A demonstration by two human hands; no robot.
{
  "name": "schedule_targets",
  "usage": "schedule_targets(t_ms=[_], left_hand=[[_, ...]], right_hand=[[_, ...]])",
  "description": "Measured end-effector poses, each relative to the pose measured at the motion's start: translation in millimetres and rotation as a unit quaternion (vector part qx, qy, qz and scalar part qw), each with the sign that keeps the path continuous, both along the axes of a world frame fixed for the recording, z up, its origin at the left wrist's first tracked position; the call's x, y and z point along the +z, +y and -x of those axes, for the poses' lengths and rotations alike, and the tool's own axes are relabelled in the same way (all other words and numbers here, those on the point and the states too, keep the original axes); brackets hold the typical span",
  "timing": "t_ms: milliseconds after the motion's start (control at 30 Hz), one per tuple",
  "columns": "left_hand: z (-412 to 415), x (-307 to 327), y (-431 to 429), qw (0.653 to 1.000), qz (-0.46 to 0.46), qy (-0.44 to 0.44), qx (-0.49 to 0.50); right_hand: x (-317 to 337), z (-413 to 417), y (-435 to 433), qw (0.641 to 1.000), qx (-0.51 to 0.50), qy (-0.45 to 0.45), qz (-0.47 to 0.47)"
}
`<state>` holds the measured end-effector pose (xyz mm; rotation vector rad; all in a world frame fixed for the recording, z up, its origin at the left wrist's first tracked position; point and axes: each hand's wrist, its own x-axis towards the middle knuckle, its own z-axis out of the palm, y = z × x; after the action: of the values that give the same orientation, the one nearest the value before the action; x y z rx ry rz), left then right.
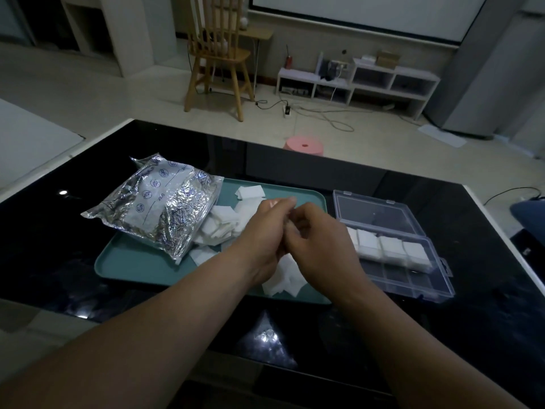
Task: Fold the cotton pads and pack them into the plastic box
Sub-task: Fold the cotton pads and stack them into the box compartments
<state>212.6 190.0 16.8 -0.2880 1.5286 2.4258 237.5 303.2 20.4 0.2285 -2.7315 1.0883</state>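
My left hand [262, 234] and my right hand [321, 246] meet fingertip to fingertip above the teal tray [132, 261]. Their curled fingers pinch a cotton pad between them, almost all of it hidden. Loose white cotton pads [224, 222] lie scattered on the tray, with more pads [283, 278] just under my wrists. To the right stands the clear plastic box [413, 281] with its lid [377, 208] open. Folded pads [389, 246] fill its back row of compartments, while the front row shows none.
A crinkled silver foil bag [159, 208] lies on the left half of the tray, over some pads. The tray and box sit on a glossy black table [486, 261]. Behind the table are a pink stool [303, 146] and a wooden chair [218, 60].
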Motion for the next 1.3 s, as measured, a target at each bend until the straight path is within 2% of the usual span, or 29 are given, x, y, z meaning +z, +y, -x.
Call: schedule_targets(t_ms=[100, 233, 433, 567, 700, 833, 1033, 1167, 1233, 1300], left_hand=[[4, 2, -11, 0.999, -0.006, -0.038, 0.035], [6, 4, -15, 0.995, -0.071, -0.060, 0.044], [3, 4, -16, 0.985, -0.147, -0.094, -0.001], [2, 5, -15, 0.983, -0.150, -0.100, -0.025], [2, 5, -13, 0.986, -0.137, -0.089, -0.023], [2, 2, -17, 0.990, -0.097, -0.100, -0.035], [0, 9, -30, 0.980, -0.019, -0.099, -0.170], [0, 8, -33, 0.979, -0.008, -0.105, -0.176], [0, 7, -34, 0.982, -0.005, -0.107, -0.158], [0, 8, -33, 0.984, 0.002, -0.105, -0.147]], right_hand=[[1, -2, 3, 0.999, 0.036, 0.006, -0.020], [-5, 2, 11, 0.997, 0.013, 0.049, -0.055], [-2, 3, 13, 0.981, -0.081, 0.143, -0.099], [-6, 2, 14, 0.961, -0.083, 0.195, -0.180], [-12, 3, 14, 0.959, -0.047, 0.177, -0.216], [-13, 8, 18, 0.963, -0.021, 0.165, -0.211], [-15, 14, 28, 0.954, 0.079, 0.117, -0.266], [-11, 17, 33, 0.946, 0.110, 0.075, -0.296], [-6, 17, 34, 0.953, 0.123, 0.047, -0.272], [0, 14, 32, 0.976, 0.112, 0.027, -0.186]])
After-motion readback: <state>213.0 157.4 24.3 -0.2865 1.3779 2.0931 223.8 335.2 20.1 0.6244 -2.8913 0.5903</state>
